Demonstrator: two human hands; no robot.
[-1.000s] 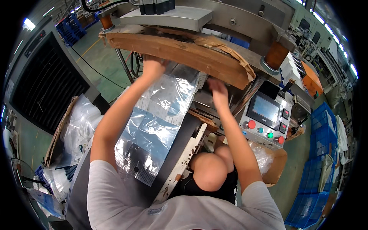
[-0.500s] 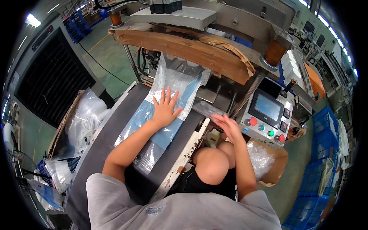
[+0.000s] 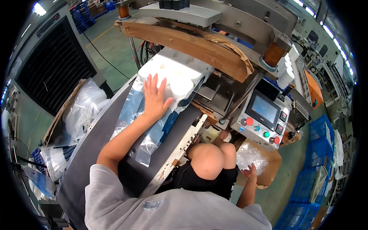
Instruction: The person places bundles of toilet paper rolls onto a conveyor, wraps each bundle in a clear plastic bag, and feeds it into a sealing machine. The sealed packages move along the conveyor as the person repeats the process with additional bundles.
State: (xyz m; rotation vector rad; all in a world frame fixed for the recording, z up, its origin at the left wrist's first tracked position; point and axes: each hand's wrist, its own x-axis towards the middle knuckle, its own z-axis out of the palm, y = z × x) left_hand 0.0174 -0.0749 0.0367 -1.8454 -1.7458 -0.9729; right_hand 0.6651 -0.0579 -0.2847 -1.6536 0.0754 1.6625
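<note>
My left hand lies with fingers spread on a sheet of clear plastic film with blue printed bands. The film runs along the dark conveyor belt. Just beyond my fingertips, white rounded pieces sit under or in the film, close to the machine's opening; their exact kind is unclear. My right hand is low on the right, fingers apart and holding nothing visible. It hangs over the edge of a cardboard box with crumpled clear plastic scraps inside.
A control panel with a screen and coloured buttons stands to the right. The machine's cardboard-wrapped beam crosses above the belt. Left of the belt is a carton of clear plastic. Blue crates stack at far right.
White rounded pieces now show at the machine's opening. My left hand has shifted slightly left and stays on the film. My right hand has dropped toward the box, without the clear plastic strip.
</note>
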